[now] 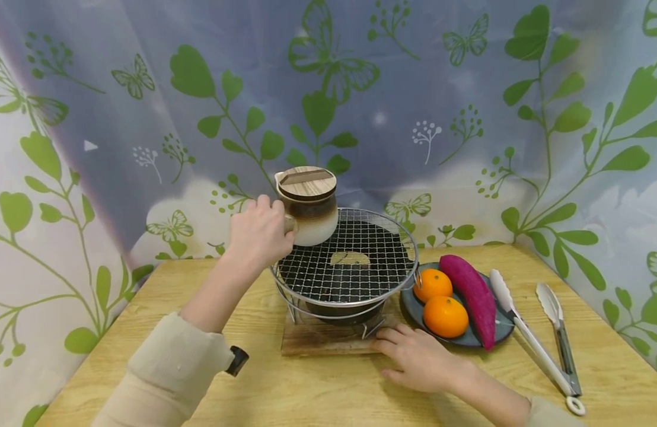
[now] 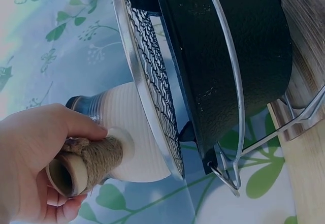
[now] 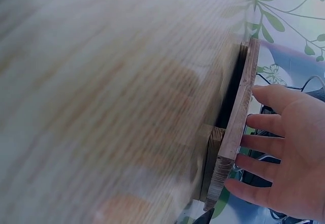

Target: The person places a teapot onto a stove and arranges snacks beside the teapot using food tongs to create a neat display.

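My left hand grips the twine-wrapped side handle of a brown-and-cream ceramic teapot. A wooden lid covers its top. The pot is upright at the left back of a round wire grill rack; its base meets or nearly meets the mesh. Beneath the mesh is a black brazier in a wire stand, on a wooden board. My right hand lies low at the board's front right corner. In the right wrist view its spread, fairly straight fingers touch the board's edge.
Right of the grill, a dark plate bears two oranges and a purple sweet potato. White-tipped tongs lean on its rim, and other tongs lie further right. A patterned curtain hangs behind the wooden table.
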`<state>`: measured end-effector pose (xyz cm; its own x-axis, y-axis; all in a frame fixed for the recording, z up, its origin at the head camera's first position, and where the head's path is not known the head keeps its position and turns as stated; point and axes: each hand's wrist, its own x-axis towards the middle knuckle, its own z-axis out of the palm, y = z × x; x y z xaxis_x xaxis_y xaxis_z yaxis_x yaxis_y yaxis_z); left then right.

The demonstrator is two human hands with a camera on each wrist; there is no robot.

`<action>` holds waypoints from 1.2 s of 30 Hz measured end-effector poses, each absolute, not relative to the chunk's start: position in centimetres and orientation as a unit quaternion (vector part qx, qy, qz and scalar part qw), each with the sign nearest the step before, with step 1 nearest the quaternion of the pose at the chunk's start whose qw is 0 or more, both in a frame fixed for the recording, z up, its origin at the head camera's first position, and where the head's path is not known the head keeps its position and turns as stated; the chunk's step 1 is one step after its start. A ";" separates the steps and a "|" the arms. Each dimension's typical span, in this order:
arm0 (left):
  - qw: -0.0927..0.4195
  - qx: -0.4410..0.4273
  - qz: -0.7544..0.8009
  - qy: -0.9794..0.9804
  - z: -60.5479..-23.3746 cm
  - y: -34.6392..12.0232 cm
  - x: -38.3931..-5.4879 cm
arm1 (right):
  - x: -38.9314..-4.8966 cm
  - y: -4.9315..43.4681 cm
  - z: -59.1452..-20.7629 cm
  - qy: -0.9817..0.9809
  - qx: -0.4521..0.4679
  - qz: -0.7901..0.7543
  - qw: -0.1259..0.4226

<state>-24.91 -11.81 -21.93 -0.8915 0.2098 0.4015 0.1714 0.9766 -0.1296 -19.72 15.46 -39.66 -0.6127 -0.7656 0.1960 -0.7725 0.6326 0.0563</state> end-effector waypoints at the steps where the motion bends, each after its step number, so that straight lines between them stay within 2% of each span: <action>1: 0.215 -0.098 0.043 -0.971 -21.9 -11.8 -24.8 | -19.8 15.5 -39.6 -0.899 0.427 0.017 0.095; 12: 0.233 -0.110 0.017 -0.966 -21.7 -12.3 -23.6 | -19.8 15.6 -39.6 -0.904 0.419 0.019 0.080; 19: 0.297 -0.125 -0.006 -0.947 -21.6 -12.6 -22.4 | -19.8 15.7 -39.5 -0.903 0.421 0.022 0.085; 28: 0.385 -0.186 -0.043 -0.903 -23.0 -13.0 -20.7 | -19.7 16.3 -39.3 -0.901 0.423 0.021 0.093; 31: 0.384 -0.216 -0.037 -0.897 -23.9 -13.0 -19.7 | -19.6 16.5 -39.3 -0.900 0.424 0.027 0.096; 36: 0.344 -0.265 -0.003 -0.901 -26.0 -12.7 -17.9 | -19.6 16.8 -39.2 -0.898 0.424 0.040 0.109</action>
